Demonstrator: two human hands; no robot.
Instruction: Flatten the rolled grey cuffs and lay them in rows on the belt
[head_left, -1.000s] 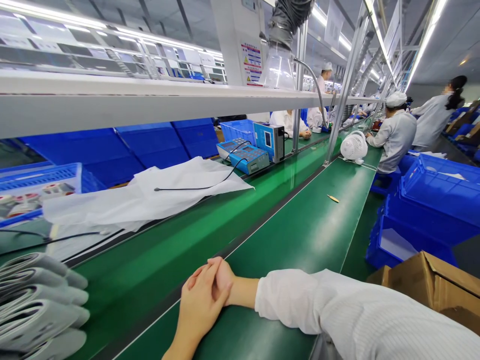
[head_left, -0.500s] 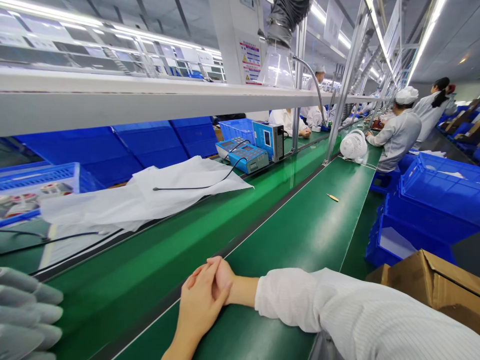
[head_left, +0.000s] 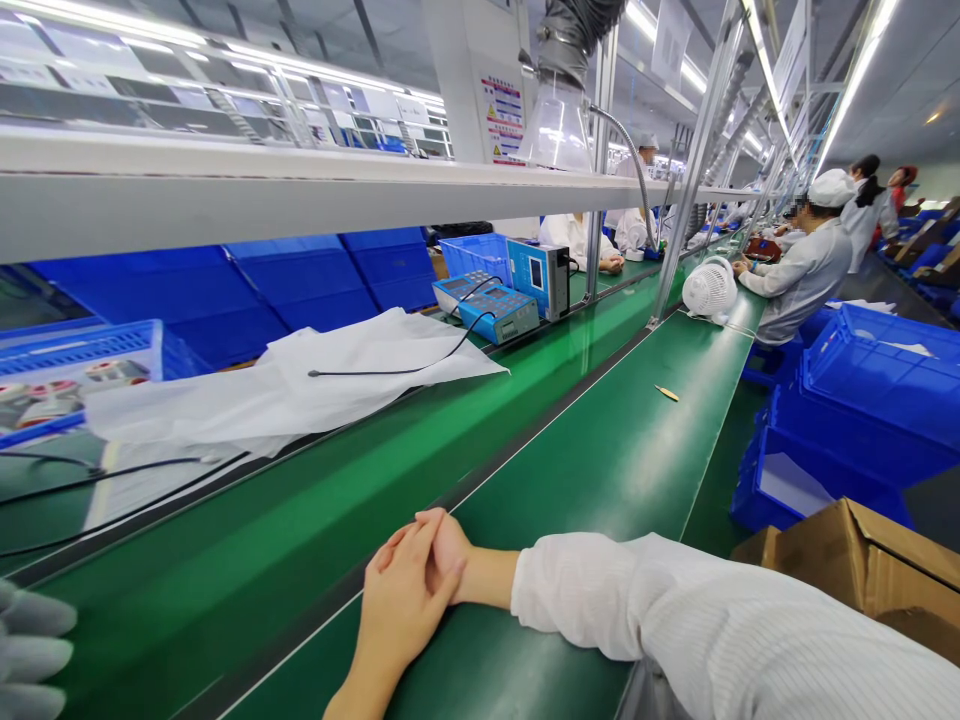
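A: Although neither hand grips anything, the left hand (head_left: 401, 610) and the right hand (head_left: 442, 545) are pressed together, fingers laced, resting on the green conveyor belt (head_left: 600, 480). Main risk?

B: Cloth, I'd say. The white sleeve (head_left: 645, 600) lies along the belt, and the clasped hands sit over the dark dividing strip (head_left: 525, 430). If the belt is running, and I can't tell that it is, the sleeve could catch at that strip and drag the arm.

A: Anything loose on the belt?

B: A small tan sliver (head_left: 666, 393), well along the belt from the hands. It could snag or drop off the edge if bumped.

A: And the far side of the belt?

B: A white sheet (head_left: 300, 385) with a black cable (head_left: 390, 372) across it, leading toward two blue benchtop instruments (head_left: 499, 315). A tug on that cable might pull them askew.

A: Nearest the hands?

B: A pale grey stack (head_left: 30, 650) at the belt's left end, cut off by the view, so I can't identify it. A careless reach could topple it. On the belt's right, a cardboard box (head_left: 862, 570) sits within elbow range.
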